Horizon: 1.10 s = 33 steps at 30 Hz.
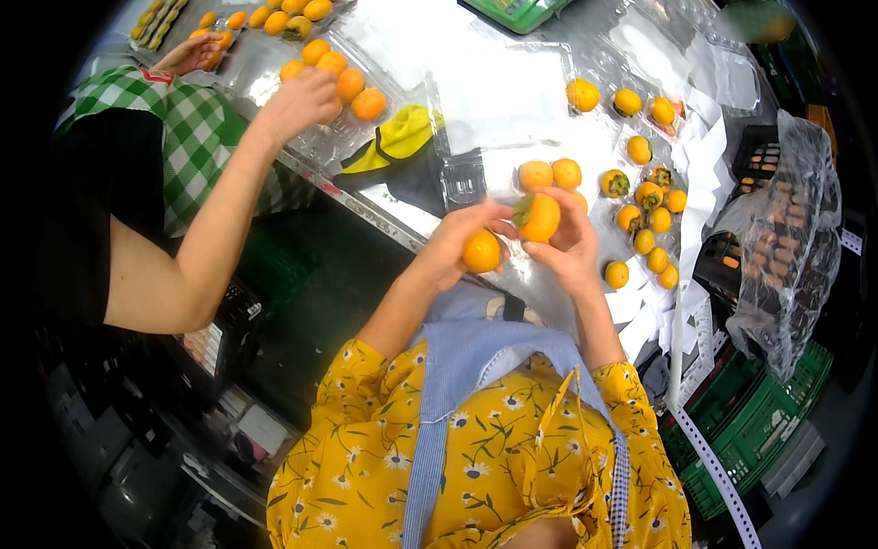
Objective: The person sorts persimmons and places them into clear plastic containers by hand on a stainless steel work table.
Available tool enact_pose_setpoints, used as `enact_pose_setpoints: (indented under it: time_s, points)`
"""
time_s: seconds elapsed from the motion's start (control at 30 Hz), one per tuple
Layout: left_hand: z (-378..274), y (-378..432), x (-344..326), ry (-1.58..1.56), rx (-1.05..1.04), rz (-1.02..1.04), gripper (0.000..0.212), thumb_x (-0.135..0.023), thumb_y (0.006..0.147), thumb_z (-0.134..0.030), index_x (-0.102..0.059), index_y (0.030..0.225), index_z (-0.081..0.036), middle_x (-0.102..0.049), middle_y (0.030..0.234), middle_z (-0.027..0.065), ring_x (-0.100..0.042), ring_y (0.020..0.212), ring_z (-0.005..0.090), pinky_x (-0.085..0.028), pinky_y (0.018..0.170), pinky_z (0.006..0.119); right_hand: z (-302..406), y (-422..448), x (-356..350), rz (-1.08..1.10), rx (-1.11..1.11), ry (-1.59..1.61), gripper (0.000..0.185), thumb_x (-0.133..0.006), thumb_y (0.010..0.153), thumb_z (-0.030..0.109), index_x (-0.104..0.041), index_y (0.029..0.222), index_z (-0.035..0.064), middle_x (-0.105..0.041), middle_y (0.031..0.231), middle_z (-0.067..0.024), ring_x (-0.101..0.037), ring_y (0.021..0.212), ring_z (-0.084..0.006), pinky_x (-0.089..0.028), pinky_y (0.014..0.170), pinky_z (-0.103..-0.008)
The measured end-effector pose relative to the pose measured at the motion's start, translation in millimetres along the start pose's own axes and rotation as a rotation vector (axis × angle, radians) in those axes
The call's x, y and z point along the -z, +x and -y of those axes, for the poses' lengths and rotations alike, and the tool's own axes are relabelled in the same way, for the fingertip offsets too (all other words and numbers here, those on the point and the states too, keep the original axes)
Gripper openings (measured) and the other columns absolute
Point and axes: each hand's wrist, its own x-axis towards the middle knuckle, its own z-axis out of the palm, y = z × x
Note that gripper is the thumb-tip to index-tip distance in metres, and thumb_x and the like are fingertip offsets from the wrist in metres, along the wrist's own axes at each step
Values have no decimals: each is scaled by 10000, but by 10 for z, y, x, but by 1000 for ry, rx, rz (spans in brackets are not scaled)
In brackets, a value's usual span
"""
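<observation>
An orange persimmon [481,251] rests in my left hand [449,240], whose fingertips reach toward the other fruit. Between the thumb and fingers of my right hand [575,243] is a second persimmon [542,218], its green calyx turned to the left. Both hands are close together above the table's front edge. Just beyond them, a few persimmons [536,176] sit on the metal table, one partly hidden by my right hand. More loose persimmons [649,196] are spread to the right, some with calyxes up. A clear plastic tray [504,96] lies farther back.
A yellow and dark cloth [405,134] lies left of my hands. At the left, a co-worker's hand [305,103] is over persimmons in a clear tray. White paper strips [703,178] hang along the right edge, near plastic-draped crates [775,226] and a green crate [761,439].
</observation>
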Motion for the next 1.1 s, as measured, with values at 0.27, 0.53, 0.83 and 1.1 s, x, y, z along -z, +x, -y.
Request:
enact_pose_setpoints:
  time_s: [0.27,0.53,0.83,1.1]
  points:
    - [-829,364,374,-620,-596,11,441,-487,915,-171,-356,1286,27,-374,1327,229,-288,1294,410,-286,1084,505,-88,-60,321,-204,10,-14,631,-654,696,-73,-417,1274,17,-482,1225,-93,-478,1150,-217,-422,958,-347]
    - [-1525,919,1081,-536,-735,21,550,-555,899,-348,-380,1232,54,-449,1218,212,-466,1131,368,-434,990,425,-164,-164,385,-228,-41,12,635,-648,694,-72,-410,1276,20,-479,1232,-106,-480,1152,-230,-423,963,-372]
    - [-1738,1064,1199,-589,-790,-91,508,-478,926,-416,-412,1235,-19,-416,1245,180,-434,1150,386,-454,952,424,-174,-170,409,-255,-36,-6,616,-655,702,-50,-414,1265,9,-482,1225,-109,-482,1149,-229,-408,972,-365]
    - [-1730,990,1055,-658,-799,100,337,-456,921,-302,-465,1156,-60,-485,1144,157,-468,1066,340,-430,906,454,-196,-177,391,-244,-28,-24,615,-648,707,-64,-414,1271,11,-483,1223,-103,-483,1145,-223,-409,971,-364]
